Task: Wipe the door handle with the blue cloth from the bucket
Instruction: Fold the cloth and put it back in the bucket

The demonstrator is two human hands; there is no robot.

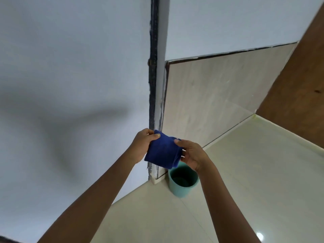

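Observation:
A dark blue cloth (163,151) is stretched between both hands at mid-frame. My left hand (142,146) pinches its left edge, thumb on top. Its right edge is gripped by my right hand (192,155). Directly below the cloth, a teal bucket (182,181) stands on the floor by the wall corner; its inside looks dark. No door handle is in view.
A grey-white wall (70,67) fills the left, with a dark vertical seam (153,67) at its edge. A beige panel (210,95) leans behind the bucket. A brown wooden surface (301,76) rises on the right. Pale glossy floor tiles (245,172) spread below.

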